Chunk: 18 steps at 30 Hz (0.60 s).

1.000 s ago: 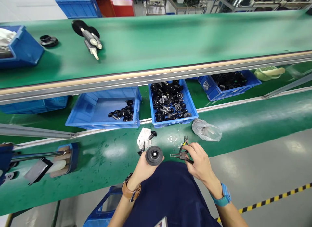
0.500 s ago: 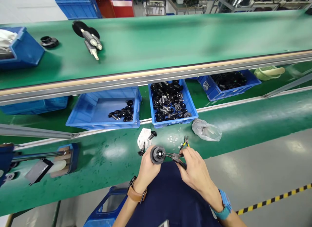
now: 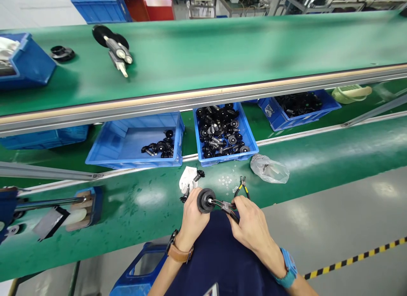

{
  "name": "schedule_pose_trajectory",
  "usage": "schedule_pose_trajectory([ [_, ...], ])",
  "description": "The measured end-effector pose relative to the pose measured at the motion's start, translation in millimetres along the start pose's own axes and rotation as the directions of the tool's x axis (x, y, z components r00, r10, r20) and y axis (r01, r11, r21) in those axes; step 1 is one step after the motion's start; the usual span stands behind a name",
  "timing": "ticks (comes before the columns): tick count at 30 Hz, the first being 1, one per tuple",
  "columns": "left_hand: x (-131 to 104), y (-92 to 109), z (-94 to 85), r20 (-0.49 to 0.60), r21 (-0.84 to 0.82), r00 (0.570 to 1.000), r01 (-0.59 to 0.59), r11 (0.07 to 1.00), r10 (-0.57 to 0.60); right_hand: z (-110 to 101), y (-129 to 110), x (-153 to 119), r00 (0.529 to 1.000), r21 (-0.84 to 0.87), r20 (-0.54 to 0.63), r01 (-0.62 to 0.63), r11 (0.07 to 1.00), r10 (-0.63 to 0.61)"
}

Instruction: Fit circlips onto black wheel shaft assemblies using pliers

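My left hand (image 3: pixel 193 217) is wrapped round a black round part (image 3: pixel 205 200), its disc face turned up with a pale shaft end in the middle. In my right hand (image 3: pixel 252 224) are circlip pliers (image 3: pixel 226 206), their thin bent tips touching the centre of that part. Whether a ring sits on the tips is too small to tell. Just beyond my hands lie small white rings (image 3: pixel 226 180) and a second pair of pliers (image 3: pixel 243 186) with yellow-and-black handles. A white glove (image 3: pixel 187 178) lies beside my left hand, with similar black parts (image 3: pixel 199 175) on it.
A blue bin (image 3: pixel 228 160) full of black parts stands ahead, and another blue bin (image 3: pixel 133 163) holding several is left of it. A clear plastic bag (image 3: pixel 269 169) lies to the right. Above the bins runs a shelf edge (image 3: pixel 203 100). A metal fixture (image 3: pixel 84 207) is at the left.
The plier tips have shifted slightly left at the part's centre, and my right hand has moved a little left and down. More of the yellow-handled pliers shows. My left hand holds nearly still.
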<state>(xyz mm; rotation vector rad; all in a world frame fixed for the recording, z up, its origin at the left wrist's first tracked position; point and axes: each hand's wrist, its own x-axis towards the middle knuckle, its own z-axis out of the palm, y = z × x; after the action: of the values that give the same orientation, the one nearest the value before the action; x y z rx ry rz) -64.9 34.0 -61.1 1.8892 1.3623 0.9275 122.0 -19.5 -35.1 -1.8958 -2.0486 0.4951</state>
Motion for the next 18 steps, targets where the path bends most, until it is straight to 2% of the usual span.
schedule_pose_trajectory([
  [13,-3.1,-2.5,5.6,-0.020,-0.090,0.997,0.071,0.993,-0.073,-4.1,-7.6,-4.2,0.999,-0.089,-0.039,-0.015,0.996,0.012],
  [18,-3.7,-3.4,7.2,-0.036,-0.091,0.998,0.055,0.994,-0.059,-4.7,-11.1,-6.1,0.998,-0.119,-0.053,-0.023,0.993,0.017],
])
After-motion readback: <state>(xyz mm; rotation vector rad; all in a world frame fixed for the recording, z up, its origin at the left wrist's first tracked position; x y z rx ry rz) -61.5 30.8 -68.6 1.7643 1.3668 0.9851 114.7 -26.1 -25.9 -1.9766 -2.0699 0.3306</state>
